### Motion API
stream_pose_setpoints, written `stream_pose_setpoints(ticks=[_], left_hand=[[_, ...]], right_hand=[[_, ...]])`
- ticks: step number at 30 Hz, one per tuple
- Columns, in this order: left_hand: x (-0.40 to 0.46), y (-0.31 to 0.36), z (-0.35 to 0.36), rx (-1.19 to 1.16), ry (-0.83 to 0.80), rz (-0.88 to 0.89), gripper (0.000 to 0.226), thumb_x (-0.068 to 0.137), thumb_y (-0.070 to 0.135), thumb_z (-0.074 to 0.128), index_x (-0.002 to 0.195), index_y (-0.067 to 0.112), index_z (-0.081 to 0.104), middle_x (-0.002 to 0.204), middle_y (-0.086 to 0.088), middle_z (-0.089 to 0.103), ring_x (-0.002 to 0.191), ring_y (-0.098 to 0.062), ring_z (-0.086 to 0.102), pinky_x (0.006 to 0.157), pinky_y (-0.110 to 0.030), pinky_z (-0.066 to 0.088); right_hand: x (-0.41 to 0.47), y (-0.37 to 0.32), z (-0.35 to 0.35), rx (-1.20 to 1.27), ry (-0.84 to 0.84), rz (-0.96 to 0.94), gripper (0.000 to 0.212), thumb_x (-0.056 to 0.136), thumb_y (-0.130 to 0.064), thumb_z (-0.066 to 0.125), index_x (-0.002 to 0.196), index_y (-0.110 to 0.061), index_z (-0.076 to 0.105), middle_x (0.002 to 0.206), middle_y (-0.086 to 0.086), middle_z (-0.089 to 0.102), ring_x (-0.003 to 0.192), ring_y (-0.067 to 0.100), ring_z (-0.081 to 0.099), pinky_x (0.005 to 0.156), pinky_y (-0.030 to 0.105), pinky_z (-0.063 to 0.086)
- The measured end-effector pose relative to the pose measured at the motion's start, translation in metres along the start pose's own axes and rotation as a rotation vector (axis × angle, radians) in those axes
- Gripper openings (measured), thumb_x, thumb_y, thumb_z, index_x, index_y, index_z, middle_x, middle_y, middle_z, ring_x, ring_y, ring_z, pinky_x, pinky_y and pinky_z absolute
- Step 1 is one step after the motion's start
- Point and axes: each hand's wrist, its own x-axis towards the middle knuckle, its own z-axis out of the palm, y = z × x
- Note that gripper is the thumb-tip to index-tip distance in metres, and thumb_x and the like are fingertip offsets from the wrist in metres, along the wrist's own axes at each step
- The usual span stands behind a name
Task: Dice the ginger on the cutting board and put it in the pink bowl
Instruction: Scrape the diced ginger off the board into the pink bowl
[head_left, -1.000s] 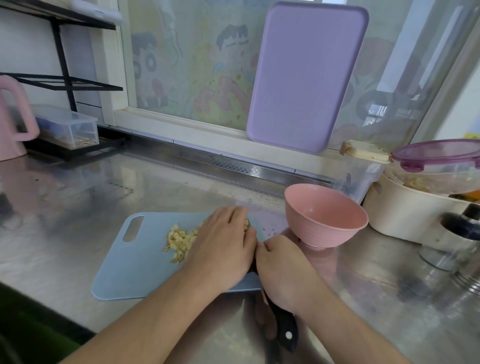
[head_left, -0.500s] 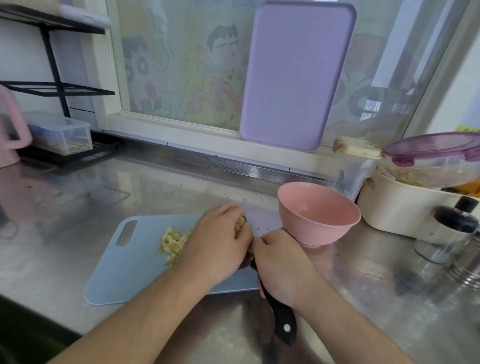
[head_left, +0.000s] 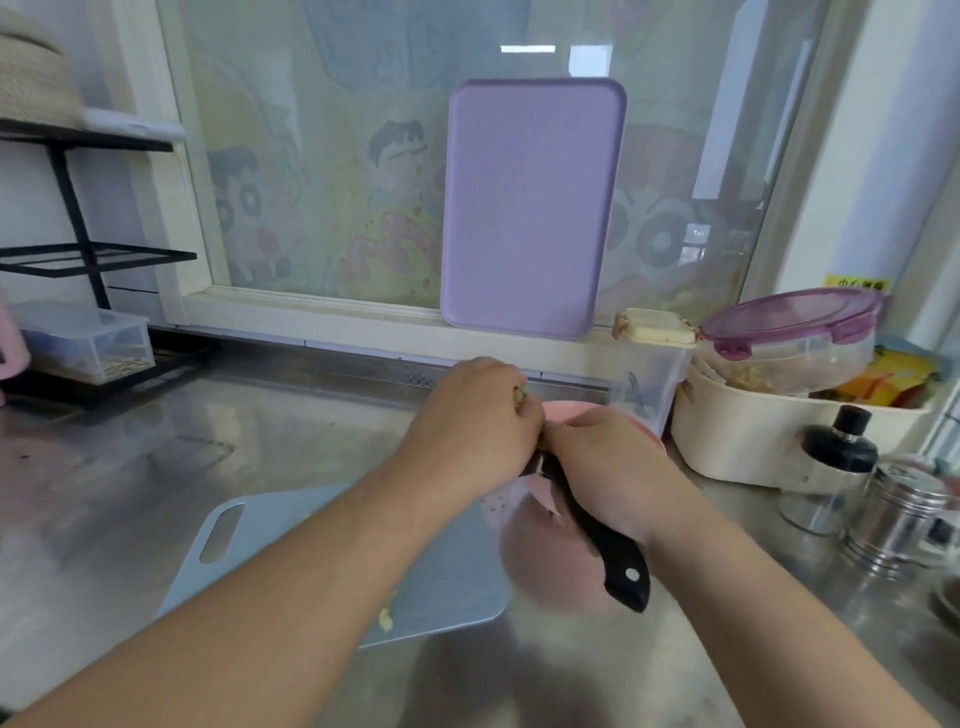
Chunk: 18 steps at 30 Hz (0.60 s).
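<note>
Nearest the viewer, a few scraps of diced ginger (head_left: 385, 619) lie on the blue cutting board (head_left: 291, 561), while the right hand (head_left: 605, 467) is wrapped around the black-handled knife (head_left: 602, 540). Beyond, the left hand (head_left: 475, 426) is cupped against the blade, pinching a load of ginger over the largely hidden pink bowl (head_left: 563, 413). The dice appear light, moist and loose, so they are probably best gathered between palm and blade rather than picked up singly.
</note>
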Motion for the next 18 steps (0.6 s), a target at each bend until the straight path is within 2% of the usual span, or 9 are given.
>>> stream_pose_setpoints(ticks=[3, 4, 7, 11, 15, 18], left_hand=[[0.027, 0.032, 0.014, -0.042, 0.005, 0.074, 0.037, 0.095, 0.021, 0.049, 0.062, 0.016, 0.034, 0.068, 0.0, 0.04, 0.075, -0.025, 0.042, 0.065, -0.037, 0.019], [0.033, 0.04, 0.022, -0.068, 0.0, 0.082, 0.038, 0.096, 0.022, 0.049, 0.062, 0.018, 0.034, 0.069, 0.002, 0.04, 0.076, -0.025, 0.042, 0.066, -0.036, 0.019], [0.045, 0.054, 0.054, -0.168, -0.065, 0.07, 0.035, 0.099, 0.026, 0.047, 0.065, 0.017, 0.042, 0.074, 0.003, 0.046, 0.077, -0.022, 0.046, 0.066, -0.036, 0.027], [0.044, 0.053, 0.088, -0.173, -0.136, 0.085, 0.031, 0.096, 0.035, 0.041, 0.07, 0.019, 0.048, 0.079, 0.006, 0.052, 0.081, -0.018, 0.051, 0.069, -0.042, 0.047], [0.042, 0.047, 0.097, -0.153, -0.154, 0.06, 0.025, 0.1, 0.036, 0.042, 0.086, 0.028, 0.062, 0.097, 0.013, 0.062, 0.093, -0.01, 0.055, 0.074, -0.036, 0.048], [0.04, 0.046, 0.099, -0.133, -0.129, 0.064, 0.026, 0.101, 0.033, 0.045, 0.083, 0.03, 0.064, 0.094, 0.015, 0.063, 0.088, -0.006, 0.056, 0.074, -0.036, 0.05]], right_hand=[[0.006, 0.011, -0.038, 0.063, 0.044, 0.053, 0.034, 0.103, -0.017, 0.052, 0.07, -0.01, 0.061, 0.056, 0.003, 0.059, 0.044, 0.012, 0.05, 0.042, 0.02, 0.037], [0.008, 0.016, -0.049, 0.054, 0.053, 0.061, 0.034, 0.102, -0.015, 0.051, 0.074, -0.002, 0.064, 0.057, 0.008, 0.06, 0.042, 0.013, 0.05, 0.039, 0.019, 0.035], [0.013, 0.041, -0.065, 0.014, 0.1, 0.093, 0.036, 0.102, -0.015, 0.051, 0.083, 0.01, 0.068, 0.066, 0.015, 0.064, 0.045, 0.014, 0.05, 0.044, 0.02, 0.036], [0.021, 0.075, -0.066, 0.071, 0.086, 0.153, 0.041, 0.1, -0.028, 0.059, 0.071, 0.001, 0.063, 0.058, 0.009, 0.057, 0.05, 0.018, 0.047, 0.052, 0.028, 0.038], [0.023, 0.087, -0.066, 0.172, 0.06, 0.17, 0.042, 0.098, -0.037, 0.064, 0.068, -0.008, 0.06, 0.058, 0.013, 0.05, 0.052, 0.023, 0.044, 0.06, 0.038, 0.037], [0.023, 0.089, -0.062, 0.201, 0.064, 0.166, 0.041, 0.098, -0.038, 0.064, 0.071, -0.007, 0.059, 0.06, 0.015, 0.047, 0.056, 0.025, 0.041, 0.062, 0.041, 0.036]])
